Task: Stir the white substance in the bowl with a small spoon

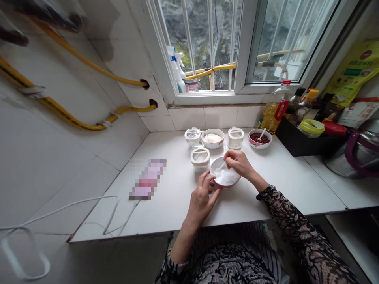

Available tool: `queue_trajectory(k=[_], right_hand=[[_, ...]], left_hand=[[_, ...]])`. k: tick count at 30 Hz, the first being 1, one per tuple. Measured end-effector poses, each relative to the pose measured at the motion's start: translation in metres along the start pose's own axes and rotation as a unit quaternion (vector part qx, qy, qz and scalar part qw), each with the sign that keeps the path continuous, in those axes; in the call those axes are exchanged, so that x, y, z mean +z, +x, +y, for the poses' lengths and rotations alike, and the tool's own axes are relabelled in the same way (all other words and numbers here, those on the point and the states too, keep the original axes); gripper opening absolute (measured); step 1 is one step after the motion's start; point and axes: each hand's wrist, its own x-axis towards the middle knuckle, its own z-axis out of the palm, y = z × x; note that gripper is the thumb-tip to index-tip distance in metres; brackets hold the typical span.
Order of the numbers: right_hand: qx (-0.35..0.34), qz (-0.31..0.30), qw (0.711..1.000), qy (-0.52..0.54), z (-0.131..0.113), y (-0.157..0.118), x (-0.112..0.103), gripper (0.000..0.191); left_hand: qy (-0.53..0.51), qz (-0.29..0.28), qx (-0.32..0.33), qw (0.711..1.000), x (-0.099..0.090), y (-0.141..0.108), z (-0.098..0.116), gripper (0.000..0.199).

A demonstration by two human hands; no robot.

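My right hand [239, 162] pinches the handle of a small white spoon [221, 166], whose head dips into a bowl [225, 184] of white contents. My left hand [203, 194] grips that bowl's near left side, fingers at the rim and thumb lower down. Just behind my left fingers stands a lidded white canister [200, 159]. Farther back are a clear glass jug [194, 137], a bowl of white grains [213, 138] and a second lidded canister [236, 138]. To their right, a flowered bowl [259, 143] holds dark red beans with a white spoon in them.
A pixelated pinkish phone-like object [149, 179] lies on the left of the white counter [174, 205], with a white cable [111, 215] trailing off the edge. At right stand an oil bottle [274, 108], a black box [288, 136] of condiments and a metal pot [343, 159].
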Motion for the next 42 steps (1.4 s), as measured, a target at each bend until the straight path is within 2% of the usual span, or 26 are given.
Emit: queue_trajectory(k=[10,20,42], right_hand=[[0.001,-0.003,1.000,-0.017,0.0001,-0.0008,0.0015,0.010],[0.019,-0.030,0.999,0.025,-0.0004,-0.0020,0.0028,0.009],[0.020,-0.032,0.999,0.032,0.0007,-0.0010,0.0026,0.010]], left_hand=[[0.002,-0.003,0.000,1.000,-0.0003,-0.0001,-0.0004,0.032],[-0.002,-0.003,-0.003,1.000,-0.0005,0.0000,0.0003,0.030],[-0.005,-0.002,-0.012,1.000,0.0003,-0.0003,0.0003,0.030]])
